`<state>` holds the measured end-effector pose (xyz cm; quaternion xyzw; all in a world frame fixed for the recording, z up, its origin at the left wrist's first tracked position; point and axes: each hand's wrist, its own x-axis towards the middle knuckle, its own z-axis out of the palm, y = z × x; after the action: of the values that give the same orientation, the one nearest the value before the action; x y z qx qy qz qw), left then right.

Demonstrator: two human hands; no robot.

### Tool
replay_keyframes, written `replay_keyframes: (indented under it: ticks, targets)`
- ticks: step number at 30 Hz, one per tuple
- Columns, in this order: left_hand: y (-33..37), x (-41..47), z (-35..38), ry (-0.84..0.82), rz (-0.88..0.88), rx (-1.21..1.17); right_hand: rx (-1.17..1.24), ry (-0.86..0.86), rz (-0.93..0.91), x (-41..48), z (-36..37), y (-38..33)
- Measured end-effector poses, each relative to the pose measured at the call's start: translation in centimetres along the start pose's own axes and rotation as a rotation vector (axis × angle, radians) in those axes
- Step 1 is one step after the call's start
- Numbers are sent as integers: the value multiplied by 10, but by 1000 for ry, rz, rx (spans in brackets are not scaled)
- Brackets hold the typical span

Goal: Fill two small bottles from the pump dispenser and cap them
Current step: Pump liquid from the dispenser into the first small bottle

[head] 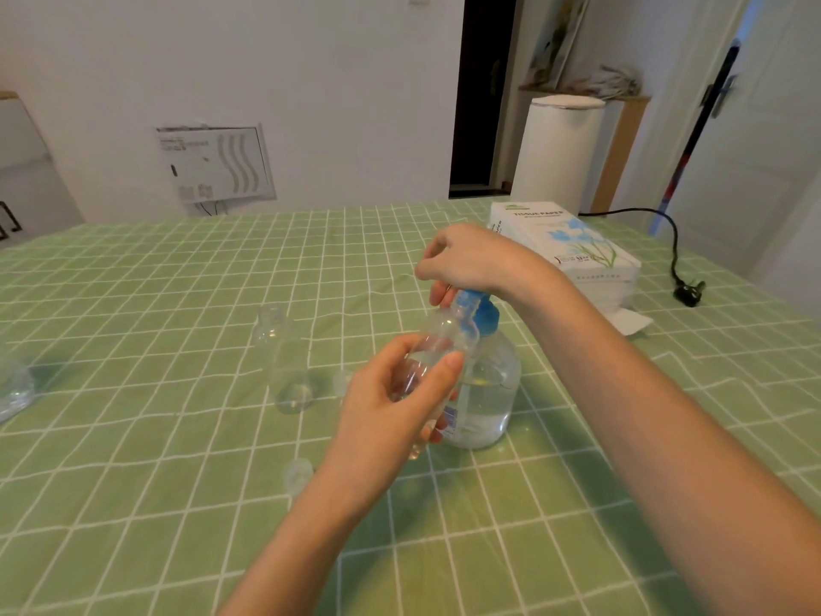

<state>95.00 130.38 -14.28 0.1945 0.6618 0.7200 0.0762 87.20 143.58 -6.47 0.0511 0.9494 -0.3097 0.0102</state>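
**First bottle held up to the pump**

A loose cap (298, 475) lay nearest you on the tablecloth (133, 526). Your left hand (391, 406) gripped a small bottle (444, 335), tilted so its mouth met the spout, likely to catch liquid without spills. Just behind stood the dispenser (488, 393). Your right hand (462, 260) curled over its blue pump head (484, 315), seemingly ready to press. The second bottle (288, 371) waited uncapped to the left, another cap (342, 382) beside it. A tissue box (573, 246) sat farthest.

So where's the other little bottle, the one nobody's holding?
In the head view the free bottle stands on the green tablecloth, left of the pump dispenser and the left hand, a small cap just right of it.
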Motion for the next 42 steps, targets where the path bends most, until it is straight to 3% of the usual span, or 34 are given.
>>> replay_keyframes:
  ticks: [15,42]
  targets:
    - [2,0,-3,13,4,20,6,37,-17,-5,-7,-8]
    - [-4,-2,0,-1,7,-37,1,-84,71,-1,3,4]
